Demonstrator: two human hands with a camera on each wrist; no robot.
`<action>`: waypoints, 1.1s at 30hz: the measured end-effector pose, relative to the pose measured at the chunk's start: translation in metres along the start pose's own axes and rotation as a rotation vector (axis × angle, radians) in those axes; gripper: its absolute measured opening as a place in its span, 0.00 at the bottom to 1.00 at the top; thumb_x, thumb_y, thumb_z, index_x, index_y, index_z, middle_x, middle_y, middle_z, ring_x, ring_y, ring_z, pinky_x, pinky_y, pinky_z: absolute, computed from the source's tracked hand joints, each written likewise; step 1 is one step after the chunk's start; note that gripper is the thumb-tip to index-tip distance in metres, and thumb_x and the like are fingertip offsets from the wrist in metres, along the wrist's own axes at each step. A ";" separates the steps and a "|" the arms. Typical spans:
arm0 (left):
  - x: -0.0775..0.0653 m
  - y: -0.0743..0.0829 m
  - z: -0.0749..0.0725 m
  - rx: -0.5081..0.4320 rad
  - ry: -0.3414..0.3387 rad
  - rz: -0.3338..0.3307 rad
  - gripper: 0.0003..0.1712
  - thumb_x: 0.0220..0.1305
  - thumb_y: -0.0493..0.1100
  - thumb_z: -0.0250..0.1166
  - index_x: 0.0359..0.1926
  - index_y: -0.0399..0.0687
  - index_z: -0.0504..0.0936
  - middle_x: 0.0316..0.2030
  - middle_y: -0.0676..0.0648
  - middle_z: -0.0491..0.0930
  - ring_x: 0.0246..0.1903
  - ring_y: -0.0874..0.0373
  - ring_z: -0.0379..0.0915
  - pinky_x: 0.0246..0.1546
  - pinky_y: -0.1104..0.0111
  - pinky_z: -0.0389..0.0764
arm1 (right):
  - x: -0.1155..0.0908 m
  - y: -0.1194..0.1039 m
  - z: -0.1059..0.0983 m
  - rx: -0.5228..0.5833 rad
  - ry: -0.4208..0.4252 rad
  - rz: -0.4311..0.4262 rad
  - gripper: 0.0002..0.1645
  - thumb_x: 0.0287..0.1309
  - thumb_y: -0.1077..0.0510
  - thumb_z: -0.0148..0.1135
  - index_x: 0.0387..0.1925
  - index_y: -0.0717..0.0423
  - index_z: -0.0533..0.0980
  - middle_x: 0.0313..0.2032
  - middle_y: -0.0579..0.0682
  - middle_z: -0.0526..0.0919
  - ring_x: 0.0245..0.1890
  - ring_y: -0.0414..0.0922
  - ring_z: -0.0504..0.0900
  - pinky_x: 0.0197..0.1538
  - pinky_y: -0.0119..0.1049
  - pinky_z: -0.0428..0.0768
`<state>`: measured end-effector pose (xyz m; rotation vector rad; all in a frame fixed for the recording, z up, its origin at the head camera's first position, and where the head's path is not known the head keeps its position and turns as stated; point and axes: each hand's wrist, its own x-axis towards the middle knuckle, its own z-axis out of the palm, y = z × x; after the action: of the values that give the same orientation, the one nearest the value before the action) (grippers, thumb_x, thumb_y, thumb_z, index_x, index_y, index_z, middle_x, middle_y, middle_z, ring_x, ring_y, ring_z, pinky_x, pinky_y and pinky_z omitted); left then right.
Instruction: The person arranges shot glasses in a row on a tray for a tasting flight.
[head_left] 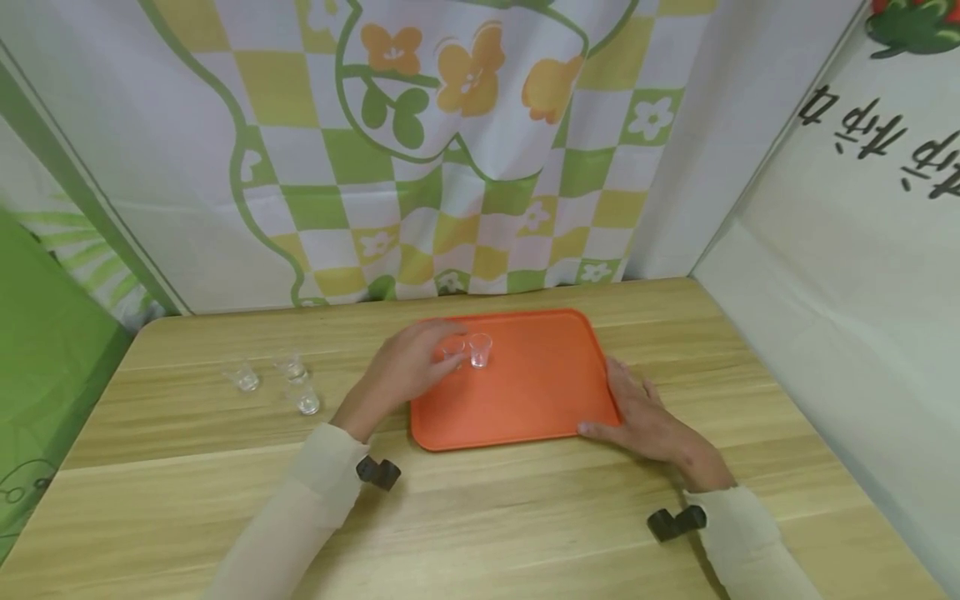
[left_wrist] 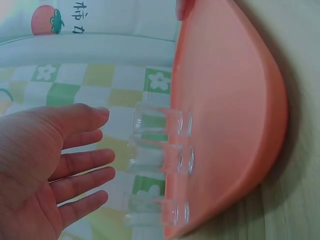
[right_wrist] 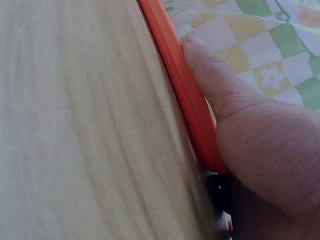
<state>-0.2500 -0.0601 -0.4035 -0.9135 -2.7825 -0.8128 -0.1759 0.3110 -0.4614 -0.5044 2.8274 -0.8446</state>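
An orange tray (head_left: 525, 396) lies on the wooden table in the head view. Three small clear shot glasses (left_wrist: 159, 155) stand upright at its left end in the left wrist view, one partly behind another. The head view shows two of them, one shot glass (head_left: 481, 351) just right of the fingers. My left hand (head_left: 405, 362) hovers over that end, fingers loosely spread and apart from the glasses in the left wrist view. At the tray's near right corner, my right hand (head_left: 645, 421) grips the rim, thumb on the near edge and fingers along the right side.
Left of the tray, three more clear glasses (head_left: 306, 398) are grouped on the wooden table (head_left: 480, 517). A checked, flower-print curtain (head_left: 360, 158) hangs behind the table's far edge. A white wall panel (head_left: 847, 275) borders the right side.
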 end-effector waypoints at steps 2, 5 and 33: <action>-0.004 -0.001 -0.002 -0.003 0.010 0.002 0.20 0.69 0.47 0.70 0.59 0.45 0.85 0.55 0.47 0.84 0.54 0.50 0.79 0.55 0.54 0.80 | 0.000 0.000 0.000 -0.001 -0.002 0.003 0.70 0.64 0.36 0.68 0.80 0.65 0.33 0.79 0.67 0.39 0.78 0.68 0.39 0.71 0.73 0.37; -0.011 -0.003 -0.006 -0.012 0.027 0.008 0.20 0.69 0.48 0.71 0.58 0.45 0.85 0.55 0.48 0.84 0.56 0.49 0.79 0.56 0.53 0.80 | 0.000 0.000 0.000 -0.004 -0.003 0.004 0.70 0.64 0.36 0.68 0.80 0.65 0.33 0.79 0.67 0.39 0.78 0.68 0.39 0.71 0.73 0.37; -0.062 -0.039 -0.038 0.103 0.075 -0.017 0.22 0.67 0.42 0.71 0.59 0.41 0.83 0.59 0.41 0.82 0.60 0.43 0.76 0.61 0.49 0.76 | 0.002 0.000 0.000 -0.017 -0.010 0.013 0.70 0.64 0.35 0.68 0.80 0.65 0.32 0.79 0.68 0.39 0.78 0.68 0.39 0.71 0.72 0.37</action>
<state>-0.2244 -0.1383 -0.4049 -0.8257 -2.7418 -0.6842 -0.1775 0.3104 -0.4616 -0.4899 2.8282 -0.8146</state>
